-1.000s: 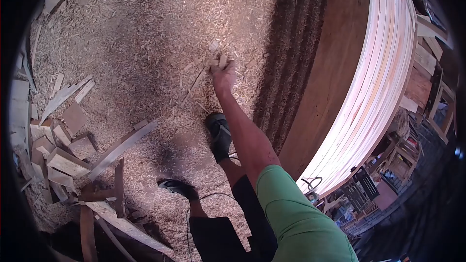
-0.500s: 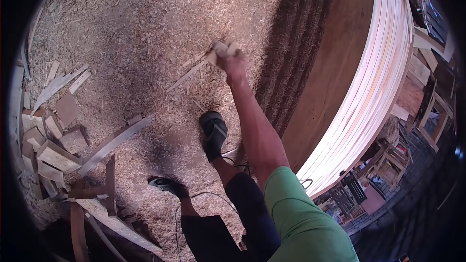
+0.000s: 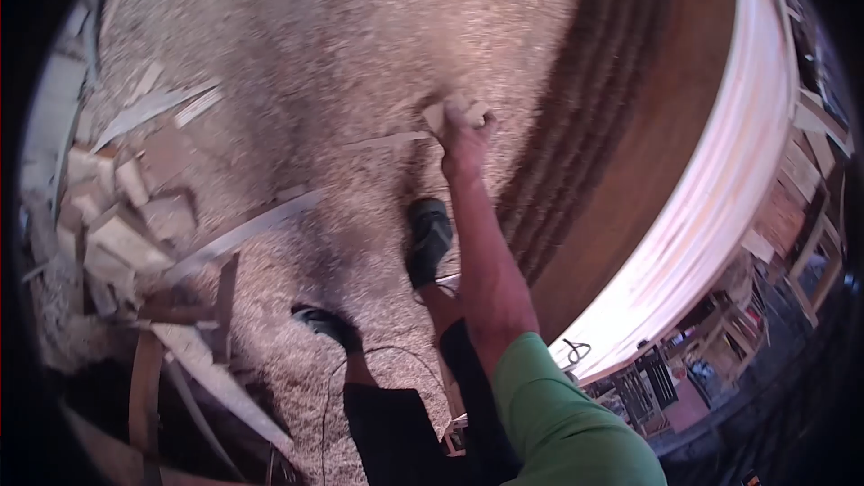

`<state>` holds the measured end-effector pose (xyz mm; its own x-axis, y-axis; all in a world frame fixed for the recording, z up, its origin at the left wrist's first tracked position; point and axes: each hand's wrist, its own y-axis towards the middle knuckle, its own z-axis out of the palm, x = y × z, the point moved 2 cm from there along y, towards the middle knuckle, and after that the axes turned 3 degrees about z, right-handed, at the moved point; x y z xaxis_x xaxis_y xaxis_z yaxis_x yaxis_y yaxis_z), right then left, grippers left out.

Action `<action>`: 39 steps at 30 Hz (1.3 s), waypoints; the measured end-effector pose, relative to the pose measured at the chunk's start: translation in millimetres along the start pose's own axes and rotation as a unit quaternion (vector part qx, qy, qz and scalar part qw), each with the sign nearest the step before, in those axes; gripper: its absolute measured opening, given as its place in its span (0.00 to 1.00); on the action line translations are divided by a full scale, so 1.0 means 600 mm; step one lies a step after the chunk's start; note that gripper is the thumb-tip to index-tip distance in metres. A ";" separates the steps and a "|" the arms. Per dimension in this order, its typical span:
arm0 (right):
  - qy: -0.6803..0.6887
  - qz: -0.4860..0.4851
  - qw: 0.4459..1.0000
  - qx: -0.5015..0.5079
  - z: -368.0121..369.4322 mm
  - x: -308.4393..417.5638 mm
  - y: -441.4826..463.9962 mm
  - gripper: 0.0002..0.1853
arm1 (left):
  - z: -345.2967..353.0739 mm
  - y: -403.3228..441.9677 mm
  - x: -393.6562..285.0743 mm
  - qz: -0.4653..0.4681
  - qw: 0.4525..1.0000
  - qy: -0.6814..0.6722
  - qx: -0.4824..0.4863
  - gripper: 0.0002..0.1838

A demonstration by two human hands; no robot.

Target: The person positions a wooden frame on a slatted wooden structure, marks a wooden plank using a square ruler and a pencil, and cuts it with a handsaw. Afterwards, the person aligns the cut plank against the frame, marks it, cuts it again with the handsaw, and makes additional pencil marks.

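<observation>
My right hand [image 3: 465, 138] reaches down over the shaving-covered floor, its fingers closed around a small pale piece of wood [image 3: 433, 117]. Motion blur and the fingers hide part of that piece. A thin wooden strip [image 3: 387, 140] lies on the floor just left of the hand. Beyond the bare forearm, a green sleeve covers the upper arm. No part of my left hand shows.
To the right curves a large stack of layered wood sheets [image 3: 693, 189]. Scrap wood blocks [image 3: 135, 238] and a long board [image 3: 247, 232] lie at left. A black cable [image 3: 328, 405] loops near my shoes [image 3: 428, 238]. More timber stands at far right.
The whole view has shifted, so the floor, scraps and stack appear farther right. My right hand appears slightly lower and to the right, still closed on the wood piece.
</observation>
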<state>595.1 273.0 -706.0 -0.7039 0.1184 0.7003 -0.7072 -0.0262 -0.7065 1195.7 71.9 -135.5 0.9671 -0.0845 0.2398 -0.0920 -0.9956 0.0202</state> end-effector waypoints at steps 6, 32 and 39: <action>-0.088 0.129 0.973 0.170 0.066 -0.123 -0.172 0.26 | -0.031 0.014 0.022 0.004 1.000 -0.014 -0.019 0.37; -0.050 0.167 0.971 0.161 0.031 -0.286 -0.370 0.09 | -0.111 0.064 0.019 0.046 0.983 -0.167 -0.059 0.34; -0.022 0.088 0.987 0.133 0.309 -0.183 -0.404 0.16 | -0.120 0.069 0.015 -0.019 0.977 -0.212 -0.023 0.43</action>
<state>831.6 82.3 -592.7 -0.8150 0.0462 0.5776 -0.5625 -0.3023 -0.7695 1183.8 33.0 -62.7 0.9802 -0.0669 -0.1862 -0.0550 -0.9962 0.0680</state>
